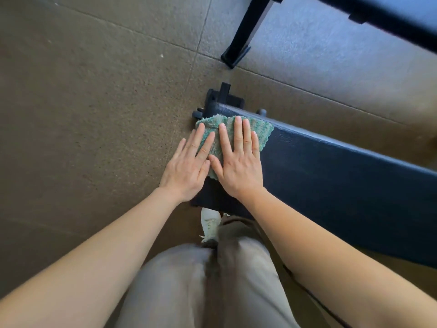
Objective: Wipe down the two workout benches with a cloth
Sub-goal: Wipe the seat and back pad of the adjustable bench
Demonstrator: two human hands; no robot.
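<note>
Pressing cloth [261, 132] onto bench [343, 181]: left hand [186, 171], right hand [238, 166] flat; second bench [390, 13] beyond

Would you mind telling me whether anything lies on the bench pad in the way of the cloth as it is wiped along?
Nothing visible does. The left hand and right hand press flat on the cloth at one end, and the bench pad runs bare to the picture's right edge.
</note>
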